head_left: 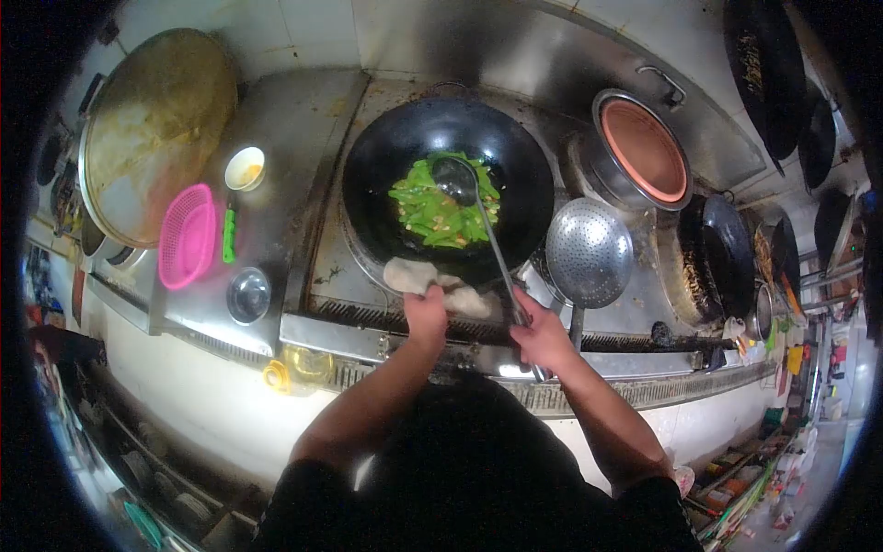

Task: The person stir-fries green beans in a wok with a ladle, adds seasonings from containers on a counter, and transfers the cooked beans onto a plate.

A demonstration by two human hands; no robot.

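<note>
Green vegetable pieces (428, 221), with small pale bits among them, lie in the bottom of a large black wok (520, 147). My right hand (543, 336) is closed around the long handle of a metal ladle (455, 179), whose bowl rests among the vegetables. At the wok's near rim, my left hand (425, 317) grips a folded off-white cloth (409, 274). The cloth lies against that rim; whether the fingers also pinch the wok's edge is hidden beneath it.
To the right are a perforated strainer (589, 253) and a metal pot (612, 179) holding an orange basin (644, 152). On the left counter stand a pink basket (187, 235), a white bowl (246, 169), a green-handled tool (229, 235), a small metal bowl (248, 295) and a large round lid (156, 138).
</note>
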